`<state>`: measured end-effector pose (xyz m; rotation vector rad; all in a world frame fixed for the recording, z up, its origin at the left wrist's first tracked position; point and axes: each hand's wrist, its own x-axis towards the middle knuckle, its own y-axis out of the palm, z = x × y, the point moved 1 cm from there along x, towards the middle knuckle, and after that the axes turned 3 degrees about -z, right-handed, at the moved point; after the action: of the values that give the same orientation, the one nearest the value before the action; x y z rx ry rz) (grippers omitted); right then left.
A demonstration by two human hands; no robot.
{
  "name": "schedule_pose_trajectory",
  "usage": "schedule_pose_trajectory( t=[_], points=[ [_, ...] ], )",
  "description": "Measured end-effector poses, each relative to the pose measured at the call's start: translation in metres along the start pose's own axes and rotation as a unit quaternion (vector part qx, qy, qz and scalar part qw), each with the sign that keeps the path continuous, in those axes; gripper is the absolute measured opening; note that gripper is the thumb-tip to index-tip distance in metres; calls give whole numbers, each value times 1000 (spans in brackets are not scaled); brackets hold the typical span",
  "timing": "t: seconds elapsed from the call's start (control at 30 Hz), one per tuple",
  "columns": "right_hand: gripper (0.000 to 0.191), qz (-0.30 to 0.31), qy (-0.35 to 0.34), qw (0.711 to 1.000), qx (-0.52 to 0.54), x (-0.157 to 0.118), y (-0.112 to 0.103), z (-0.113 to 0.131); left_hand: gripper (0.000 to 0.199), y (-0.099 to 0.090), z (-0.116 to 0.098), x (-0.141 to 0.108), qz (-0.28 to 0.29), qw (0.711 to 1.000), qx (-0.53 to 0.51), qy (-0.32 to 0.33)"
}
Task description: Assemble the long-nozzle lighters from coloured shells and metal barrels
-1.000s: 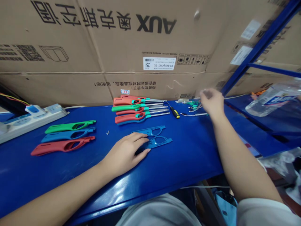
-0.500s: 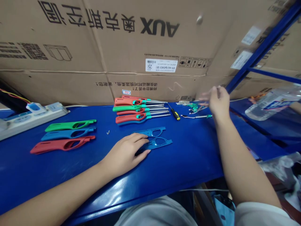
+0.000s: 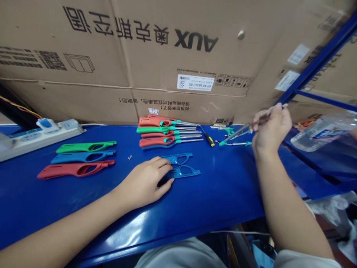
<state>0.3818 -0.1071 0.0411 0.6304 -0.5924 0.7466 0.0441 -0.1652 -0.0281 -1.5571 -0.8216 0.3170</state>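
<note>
My left hand [image 3: 149, 178] rests on the table with its fingers and thumb apart, at the left ends of two blue handle shells [image 3: 185, 171]. My right hand [image 3: 273, 128] is raised at the right, its fingers closed on a metal tube [image 3: 237, 133] with a green end that slants down to the left. Below the tube lie more green-ended metal parts [image 3: 240, 143]. A black and yellow screwdriver [image 3: 209, 139] lies left of them. Assembled red and green lighters [image 3: 157, 141] are piled at the centre back.
Green, blue and red handles [image 3: 75, 169] lie at the left, with small metal pieces [image 3: 129, 157] beside them. A white power strip [image 3: 41, 137] is behind. A cardboard wall [image 3: 150, 67] closes the back. A plastic bottle [image 3: 320, 136] and blue frame [image 3: 309, 70] are at the right.
My right hand has taken hold of a green-ended metal tube and turned, with the tube now slanting over the parts. My left hand and the blue shells have shifted slightly left in view.
</note>
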Motion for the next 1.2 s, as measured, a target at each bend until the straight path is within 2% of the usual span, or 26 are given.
schedule_pose_trajectory(
  t=[0.1,0.2,0.33,0.53,0.6,0.67,0.8,0.9,1.0,1.07,1.13,1.2],
  points=[
    [31,88,96,989,63,-12,7,7,30,0,1,1,4,1000,6,-3],
    [33,181,180,959,124,-24,14,10,29,1,4,1,4,1000,19,-8],
    [39,260,264,910,183,-38,22,12,29,3,6,1,-28,999,13,-22],
    [33,330,372,823,273,-58,35,24,41,6,-5,0,-68,983,-156,-66],
    [32,348,395,796,298,-67,39,29,41,8,-12,0,-69,967,-229,-81],
    [32,368,410,774,313,-77,42,34,41,11,-19,1,-62,940,-322,-94],
    [31,414,422,741,318,-98,46,36,39,16,-31,3,-25,857,-499,-124],
    [31,431,432,731,305,-110,49,31,27,17,-37,1,21,837,-527,-143],
    [27,404,438,757,269,-115,50,24,26,15,-37,0,26,820,-549,-161],
    [40,403,425,776,233,-117,49,18,26,15,-34,1,16,810,-560,-171],
    [48,445,404,776,188,-120,49,13,26,15,-30,2,6,803,-568,-182],
    [45,510,371,763,141,-126,49,8,25,17,-26,3,-6,801,-569,-187]
  ],
)
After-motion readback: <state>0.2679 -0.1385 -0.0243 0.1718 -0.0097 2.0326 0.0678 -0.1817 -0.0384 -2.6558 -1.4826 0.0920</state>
